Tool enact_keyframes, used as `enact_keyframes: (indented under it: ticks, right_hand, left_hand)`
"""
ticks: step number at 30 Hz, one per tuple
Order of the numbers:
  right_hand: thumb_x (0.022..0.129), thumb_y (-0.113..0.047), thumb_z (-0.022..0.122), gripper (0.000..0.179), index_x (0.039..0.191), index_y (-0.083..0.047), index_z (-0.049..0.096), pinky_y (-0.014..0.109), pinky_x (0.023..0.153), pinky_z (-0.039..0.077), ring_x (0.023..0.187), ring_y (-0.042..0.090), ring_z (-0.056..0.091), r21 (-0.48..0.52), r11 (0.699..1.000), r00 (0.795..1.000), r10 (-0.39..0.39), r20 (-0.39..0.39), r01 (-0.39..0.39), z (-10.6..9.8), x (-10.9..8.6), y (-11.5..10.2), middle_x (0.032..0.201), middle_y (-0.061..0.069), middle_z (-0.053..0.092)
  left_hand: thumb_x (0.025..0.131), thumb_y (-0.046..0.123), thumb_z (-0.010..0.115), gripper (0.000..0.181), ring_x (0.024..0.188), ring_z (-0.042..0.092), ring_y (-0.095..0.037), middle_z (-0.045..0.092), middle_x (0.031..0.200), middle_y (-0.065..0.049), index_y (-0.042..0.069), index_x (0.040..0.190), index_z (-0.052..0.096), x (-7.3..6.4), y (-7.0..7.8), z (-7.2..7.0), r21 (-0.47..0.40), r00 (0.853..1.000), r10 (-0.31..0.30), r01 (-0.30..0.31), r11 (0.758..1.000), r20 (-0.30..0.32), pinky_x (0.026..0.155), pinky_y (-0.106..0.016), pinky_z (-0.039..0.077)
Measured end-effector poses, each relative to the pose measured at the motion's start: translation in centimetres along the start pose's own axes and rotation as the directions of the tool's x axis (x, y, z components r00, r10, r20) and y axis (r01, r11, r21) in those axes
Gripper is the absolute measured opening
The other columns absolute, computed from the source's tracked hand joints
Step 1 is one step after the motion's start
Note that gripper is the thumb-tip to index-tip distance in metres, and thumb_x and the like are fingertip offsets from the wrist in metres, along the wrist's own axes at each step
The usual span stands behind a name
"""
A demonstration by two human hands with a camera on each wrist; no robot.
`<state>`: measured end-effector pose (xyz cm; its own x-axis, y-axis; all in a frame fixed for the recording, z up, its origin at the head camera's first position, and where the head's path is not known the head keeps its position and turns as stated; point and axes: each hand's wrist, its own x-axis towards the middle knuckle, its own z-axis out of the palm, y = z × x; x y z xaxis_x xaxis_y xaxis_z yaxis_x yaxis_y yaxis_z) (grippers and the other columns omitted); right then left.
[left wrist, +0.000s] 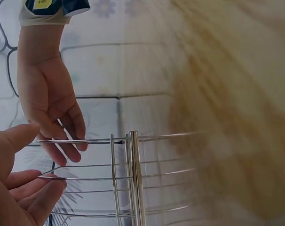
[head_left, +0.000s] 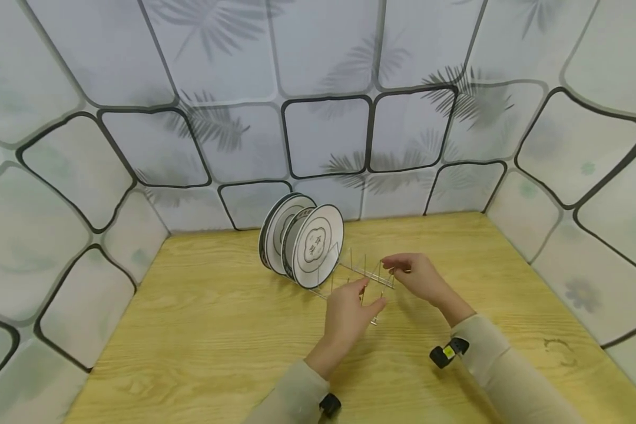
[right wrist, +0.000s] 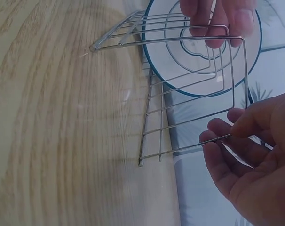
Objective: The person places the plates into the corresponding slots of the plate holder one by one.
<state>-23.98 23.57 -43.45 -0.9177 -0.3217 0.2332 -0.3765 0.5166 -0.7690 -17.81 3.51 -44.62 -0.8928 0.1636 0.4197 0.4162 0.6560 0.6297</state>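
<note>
A silver wire dish rack (head_left: 368, 275) stands on the wooden table, its uprights pointing up. Several white plates (head_left: 318, 244) with dark patterned rims lean on edge in its far-left end. My left hand (head_left: 344, 315) is at the near side of the rack, its fingers pinching a wire upright (left wrist: 86, 179) in the left wrist view. At the far right end, my right hand (head_left: 416, 277) holds the rack's end wire (right wrist: 185, 148) between thumb and curled fingers, as the right wrist view shows. Part of the near rail is hidden behind the left hand.
The light wooden table (head_left: 201, 341) runs back to a wall (head_left: 323, 135) printed with stone outlines and grey leaves. Similar walls close in both sides. A black wrist strap (head_left: 447, 352) sits on the right sleeve.
</note>
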Motion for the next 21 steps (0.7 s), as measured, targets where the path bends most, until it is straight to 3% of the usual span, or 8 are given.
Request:
enact_keyframes:
  ticks: [5, 10, 21]
  right_hand:
    - [0.096, 0.005, 0.054, 0.03, 0.125, 0.009, 0.062, 0.045, 0.081, 0.055, 0.099, 0.036, 0.067, 0.026, 1.0, 1.0, -0.009, 0.011, 0.009, 0.03, -0.01, -0.2, 0.111, 0.023, 0.068]
    - [0.096, 0.006, 0.054, 0.032, 0.128, 0.012, 0.058, 0.037, 0.076, 0.056, 0.098, 0.037, 0.067, 0.025, 1.0, 1.0, -0.006, 0.015, 0.005, 0.08, 0.14, -0.13, 0.109, 0.024, 0.068]
    - [0.096, 0.005, 0.055, 0.037, 0.133, 0.006, 0.057, 0.03, 0.074, 0.055, 0.097, 0.03, 0.068, 0.033, 0.999, 0.997, 0.014, 0.076, -0.016, 0.16, -0.54, -0.34, 0.109, 0.023, 0.068]
  left_hand:
    - [0.082, 0.037, 0.081, 0.04, 0.07, 0.06, -0.008, 0.07, 0.084, 0.003, 0.008, 0.109, 0.075, 0.35, 0.3, 0.04, 0.095, 0.999, 0.032, -0.029, 0.995, -0.031, 0.06, -0.023, 0.049]
    - [0.082, 0.036, 0.08, 0.036, 0.067, 0.059, -0.006, 0.069, 0.081, 0.004, 0.01, 0.106, 0.076, 0.58, 0.37, 0.03, 0.137, 0.999, 0.029, -0.025, 0.99, -0.028, 0.057, -0.022, 0.047]
    - [0.082, 0.027, 0.077, 0.036, 0.079, 0.07, -0.015, 0.075, 0.095, -0.003, 0.007, 0.111, 0.075, 0.01, 0.17, -0.48, 0.075, 1.0, 0.023, -0.022, 0.997, -0.01, 0.064, -0.026, 0.055]
